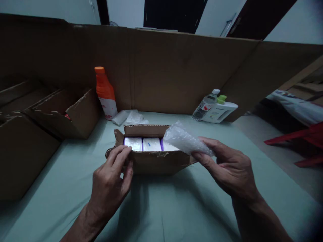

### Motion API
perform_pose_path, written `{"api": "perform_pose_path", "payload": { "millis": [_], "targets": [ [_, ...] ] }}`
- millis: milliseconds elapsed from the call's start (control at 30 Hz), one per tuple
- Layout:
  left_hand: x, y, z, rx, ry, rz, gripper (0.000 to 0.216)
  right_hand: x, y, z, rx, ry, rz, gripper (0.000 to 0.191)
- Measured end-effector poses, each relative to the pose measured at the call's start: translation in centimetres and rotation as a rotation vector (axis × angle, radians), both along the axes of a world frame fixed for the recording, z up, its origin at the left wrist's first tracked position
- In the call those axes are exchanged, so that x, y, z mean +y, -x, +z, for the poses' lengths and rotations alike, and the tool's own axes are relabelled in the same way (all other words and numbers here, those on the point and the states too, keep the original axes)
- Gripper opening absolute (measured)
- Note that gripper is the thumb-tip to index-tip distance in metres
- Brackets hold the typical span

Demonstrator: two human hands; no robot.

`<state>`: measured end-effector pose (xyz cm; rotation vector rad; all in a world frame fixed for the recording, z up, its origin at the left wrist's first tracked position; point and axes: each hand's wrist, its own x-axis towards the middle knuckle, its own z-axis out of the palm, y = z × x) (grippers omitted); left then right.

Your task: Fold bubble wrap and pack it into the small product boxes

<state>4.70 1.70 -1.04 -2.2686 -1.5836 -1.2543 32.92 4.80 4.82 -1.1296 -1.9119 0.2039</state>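
A small open cardboard box (pixel 151 163) stands on the pale green table in front of me. Inside it lie white packs with purple edges (pixel 148 144), side by side. My left hand (pixel 111 179) grips the box's near left corner, fingers over the rim. My right hand (pixel 227 164) pinches a folded piece of clear bubble wrap (pixel 184 139), held just above the box's right end and hiding part of the rightmost pack.
An orange bottle (pixel 105 92) stands behind the box, with clear plastic bags (pixel 130 117) beside it. A water bottle (pixel 205 105) and a white container with a green cap (pixel 220 111) lie at back right. Larger open cartons (pixel 63 112) fill the left. A tall cardboard wall (pixel 176 67) rings the table.
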Motion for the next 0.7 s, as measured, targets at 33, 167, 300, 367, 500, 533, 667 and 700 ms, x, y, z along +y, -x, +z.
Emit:
{"api": "perform_pose_path", "payload": {
  "millis": [33,167,300,367,500,533,667,700],
  "targets": [
    [-0.1,0.1,0.0,-0.003,0.001,0.003,0.033,0.1,-0.1,0.2,-0.005,-0.012,-0.001,0.025],
    [-1.4,0.5,-0.6,-0.016,-0.015,-0.015,0.028,0.4,-0.8,0.7,0.019,-0.056,-0.033,0.026],
    [-2.8,0.8,-1.1,-0.025,-0.011,-0.078,0.025,0.7,-0.9,1.0,0.024,-0.018,-0.01,0.024],
    [-3.1,1.0,-1.2,-0.049,0.003,-0.111,0.024,0.8,-0.4,1.0,0.001,0.01,0.016,0.023],
    [-3.3,1.3,-1.6,-0.079,0.012,-0.118,0.025,0.7,1.0,1.0,-0.026,0.062,0.072,0.021],
    [-3.3,1.3,-1.7,-0.079,0.014,-0.117,0.025,0.7,1.3,1.0,-0.033,0.084,0.089,0.021],
    [-4.3,0.9,-1.2,-0.169,0.026,-0.091,0.026,0.8,2.3,1.0,-0.079,0.163,0.128,0.023],
    [-4.8,0.8,-0.7,-0.235,0.047,-0.088,0.025,0.9,2.5,0.9,-0.089,0.175,0.134,0.024]
  ]
}}
